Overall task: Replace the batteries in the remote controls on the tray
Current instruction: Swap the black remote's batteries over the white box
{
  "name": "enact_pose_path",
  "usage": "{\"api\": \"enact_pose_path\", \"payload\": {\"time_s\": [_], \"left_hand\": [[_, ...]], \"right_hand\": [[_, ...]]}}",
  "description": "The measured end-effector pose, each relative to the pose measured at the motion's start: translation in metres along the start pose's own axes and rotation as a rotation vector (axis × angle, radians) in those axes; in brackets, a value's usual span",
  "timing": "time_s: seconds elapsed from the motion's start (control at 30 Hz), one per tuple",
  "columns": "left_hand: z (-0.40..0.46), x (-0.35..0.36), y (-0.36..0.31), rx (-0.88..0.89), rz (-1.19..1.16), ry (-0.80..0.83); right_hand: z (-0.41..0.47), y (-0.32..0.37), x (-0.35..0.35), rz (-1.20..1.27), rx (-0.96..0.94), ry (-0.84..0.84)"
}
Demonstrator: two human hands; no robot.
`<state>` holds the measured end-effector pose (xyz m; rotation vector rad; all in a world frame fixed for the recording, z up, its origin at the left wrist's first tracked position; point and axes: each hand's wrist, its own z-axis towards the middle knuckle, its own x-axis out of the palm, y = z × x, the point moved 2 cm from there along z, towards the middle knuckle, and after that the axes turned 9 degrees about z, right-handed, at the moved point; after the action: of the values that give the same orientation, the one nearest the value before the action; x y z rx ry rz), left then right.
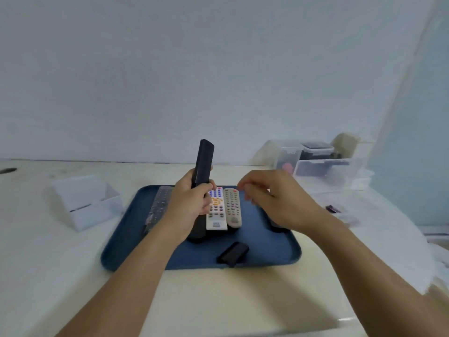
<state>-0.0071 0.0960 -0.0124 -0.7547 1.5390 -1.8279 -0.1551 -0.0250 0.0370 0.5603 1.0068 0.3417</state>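
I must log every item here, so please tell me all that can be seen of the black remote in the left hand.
The black remote is long, slim and dark, seemingly matte plastic. It stands nearly upright above the blue tray, leaning slightly right. The left hand grips its lower half, fingers curled round it. No buttons show on the visible side. Its lower end is hidden behind the hand.

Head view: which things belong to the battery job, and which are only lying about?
For the job:
long black remote, held by left hand
white remote
beige remote
small black cover
blue tray

Lying about:
white open box
clear plastic containers
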Motion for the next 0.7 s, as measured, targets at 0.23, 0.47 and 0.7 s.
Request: {"api": "enact_pose_path", "payload": {"time_s": [0.23, 0.47, 0.7], "left_hand": [[-0.026, -0.144, -0.024, 0.121, 0.413, -0.46], [-0.033, -0.232, -0.01, 0.111, 0.447, -0.894], [-0.004, -0.243, 0.041, -0.176, 0.243, -0.565]], "right_hand": [[0.069, 0.067, 0.117, 0.073, -0.189, 0.225], [0.132, 0.095, 0.195, -0.059, -0.196, 0.37], [0.142, 0.094, 0.215, -0.106, -0.162, 0.489]]}}
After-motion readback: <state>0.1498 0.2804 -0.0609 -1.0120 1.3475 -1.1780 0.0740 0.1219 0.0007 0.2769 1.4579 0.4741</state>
